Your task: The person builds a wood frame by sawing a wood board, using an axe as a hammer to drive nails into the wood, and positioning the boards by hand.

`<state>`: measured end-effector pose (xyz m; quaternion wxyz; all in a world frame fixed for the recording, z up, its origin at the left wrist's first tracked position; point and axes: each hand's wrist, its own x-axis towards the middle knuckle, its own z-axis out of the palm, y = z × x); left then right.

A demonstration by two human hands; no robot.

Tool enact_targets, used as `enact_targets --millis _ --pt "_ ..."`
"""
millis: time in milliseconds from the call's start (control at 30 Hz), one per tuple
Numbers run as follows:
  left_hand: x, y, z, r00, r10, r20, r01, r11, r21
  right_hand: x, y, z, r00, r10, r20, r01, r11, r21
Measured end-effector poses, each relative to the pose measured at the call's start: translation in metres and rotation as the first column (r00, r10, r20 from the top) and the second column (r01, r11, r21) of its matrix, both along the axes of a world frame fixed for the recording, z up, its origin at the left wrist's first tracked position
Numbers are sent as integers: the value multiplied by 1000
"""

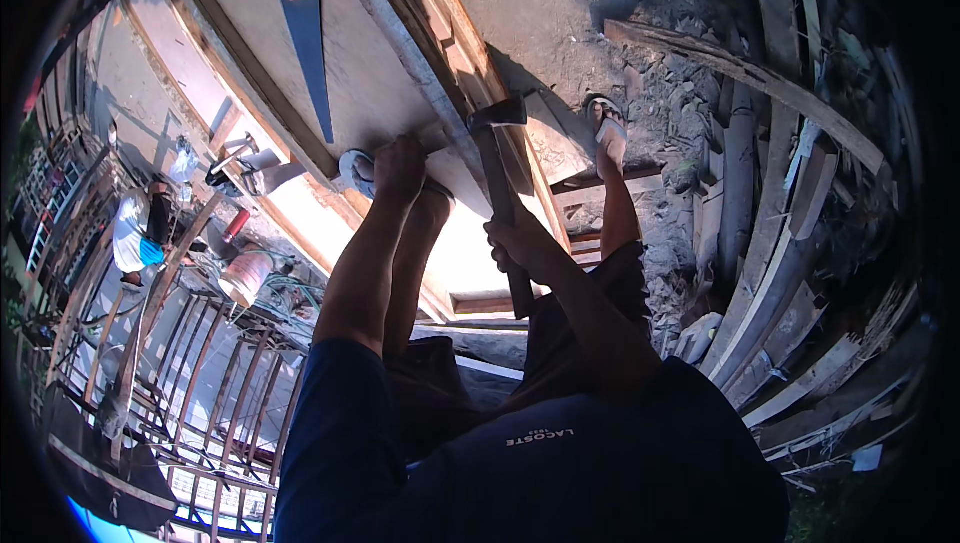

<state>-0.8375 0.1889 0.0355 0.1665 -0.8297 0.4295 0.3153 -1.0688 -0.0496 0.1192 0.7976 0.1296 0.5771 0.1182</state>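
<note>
My right hand (512, 240) is wrapped round the wooden handle of a hatchet (494, 158). Its dark metal head points away from me, over the raised wooden edge of a framed panel (365, 93). My left hand (400, 168) is closed low over the panel, near the same edge. A narrow, flat piece (434, 137) sticks out beside its fingers toward the edge; its kind is hard to make out in the shadow. Farther off on the panel lies a handsaw (306, 48) with a red and black handle, blade toward me.
My sandalled left foot stands on the panel, the right foot (610, 131) on dirt. Planks and poles (740, 183) are heaped at the right. On the left are a hammer (232, 155), a bucket (246, 278), metal frames (200, 363) and another person (135, 231).
</note>
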Motion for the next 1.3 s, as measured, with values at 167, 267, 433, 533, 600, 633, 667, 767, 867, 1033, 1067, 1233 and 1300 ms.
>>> enact_targets --millis 167,267,433,533,600,633,667,767,867,1033,1067,1233,1300 --pt "-8 22 0 999 3 52 0 999 -47 14 -33 22 834 547 -76 -502 694 -516" --pt "-5 3 -3 999 -1 42 1 1000 -6 26 -93 12 957 -37 -287 -218 561 -799" --pt "-8 -18 -1 999 32 16 -33 997 70 8 48 -5 933 355 -64 -344 822 -455" --pt "-7 -1 6 997 60 53 -67 986 151 6 32 12 740 603 298 -576 797 -182" --pt "-12 14 6 974 188 125 -204 970 130 5 2 31 677 699 228 -641 713 -282" --pt "-16 -9 3 978 195 72 -205 959 194 -11 -19 30 669 728 151 -653 673 -348" --pt "-17 -16 -2 963 221 156 -250 946 204 -31 -41 34 641 765 62 -671 598 -438" --pt "-32 -84 14 916 366 166 -371 929 -1 -124 -113 31 564 779 -272 -763 367 -531" --pt "-54 -85 68 825 563 -45 -565 825 -28 -180 -131 31 387 832 -399 -891 226 -394" --pt "-85 -85 145 620 766 -172 -785 610 -112 -292 -179 59 414 886 -210 -875 323 -361" --pt "-87 -82 170 586 783 -209 -808 583 -81 -305 -186 78 483 866 -131 -823 397 -407" --pt "-70 -44 329 541 833 -114 -826 500 -260 -275 -210 119 363 896 -255 -870 228 -436" --pt "-87 -6 374 503 864 -22 -778 441 -448 -247 -219 126 308 900 -308 -874 139 -466"
